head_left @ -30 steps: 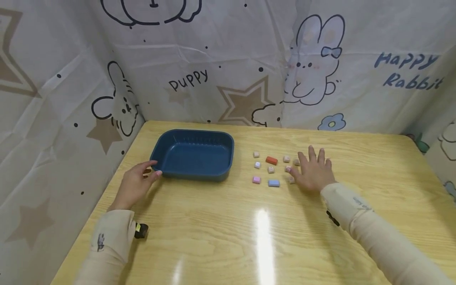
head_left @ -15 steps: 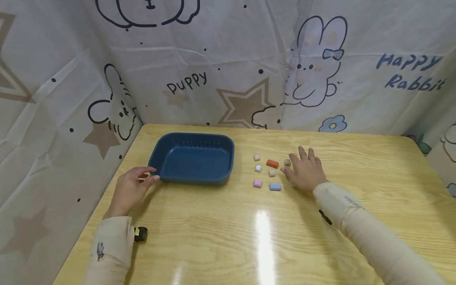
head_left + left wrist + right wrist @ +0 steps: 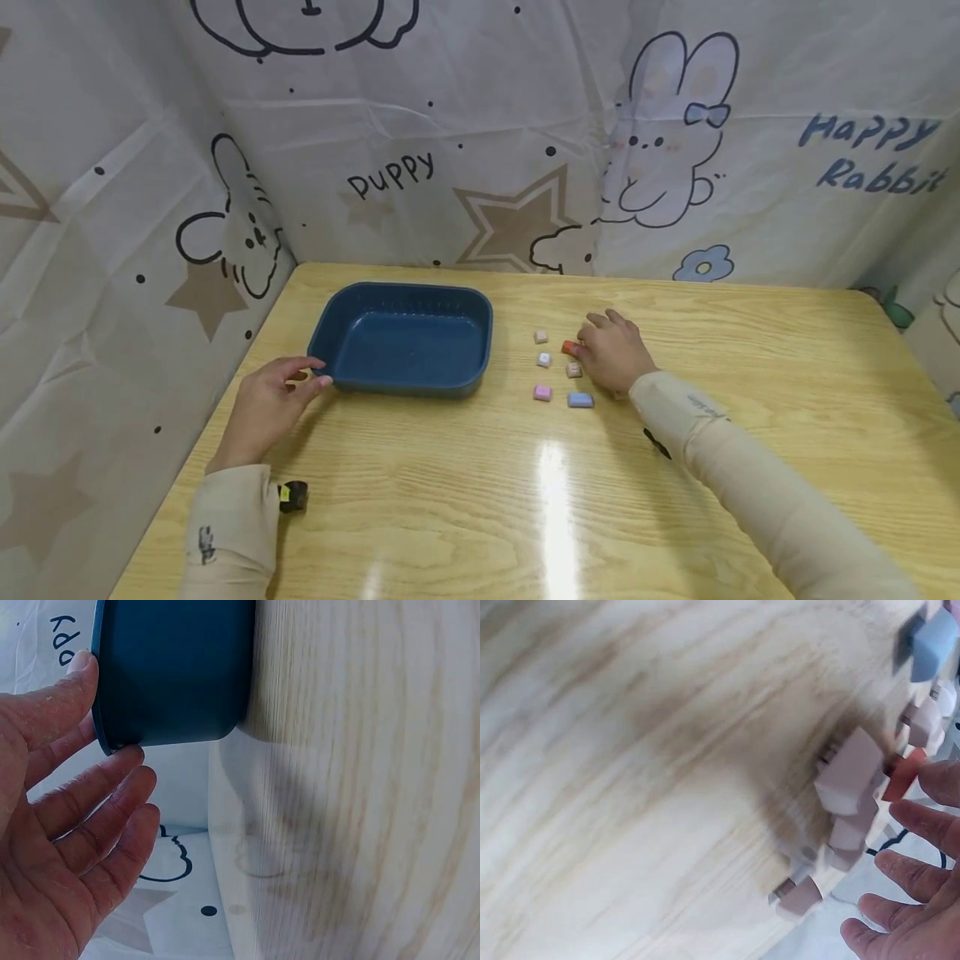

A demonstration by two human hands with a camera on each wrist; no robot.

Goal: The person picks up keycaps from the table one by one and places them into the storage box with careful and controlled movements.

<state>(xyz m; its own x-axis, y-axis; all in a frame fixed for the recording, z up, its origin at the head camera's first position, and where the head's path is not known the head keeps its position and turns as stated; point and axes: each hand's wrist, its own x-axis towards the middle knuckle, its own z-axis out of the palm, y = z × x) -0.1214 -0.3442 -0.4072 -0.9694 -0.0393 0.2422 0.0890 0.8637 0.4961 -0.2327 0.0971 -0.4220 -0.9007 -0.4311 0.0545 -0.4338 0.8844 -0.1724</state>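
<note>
head view puts your left grip [image 3: 272, 406] at the near-left corner of a dark blue tub [image 3: 412, 346], which sits upright on the wood-grain worktop [image 3: 450, 500]. you pinch its rim between thumb and forefinger; in the left wrist view your other fingers curve loosely by the corner.

your right grip [image 3: 613, 354] is over the keycaps to the right of the tub. your thumb touches the red keycap [image 3: 568, 347], with your forefinger right at it; you cannot tell from these views whether the two squeeze it. your other three fingers are spread in the right wrist view.

just on the near side of the red keycap lies a beige keycap [image 3: 573, 370], and nearer you a blue keycap [image 3: 581, 401]. between these and the tub you have a column of three: tan keycap [image 3: 541, 337] farthest, white keycap [image 3: 543, 360] in the middle, pink keycap [image 3: 542, 393] nearest. right wrist view also catches blurred pale keycaps [image 3: 849, 774] on the worktop, beside your fingers.

behind the worktop hangs a pale printed cloth [image 3: 360, 108].
</note>
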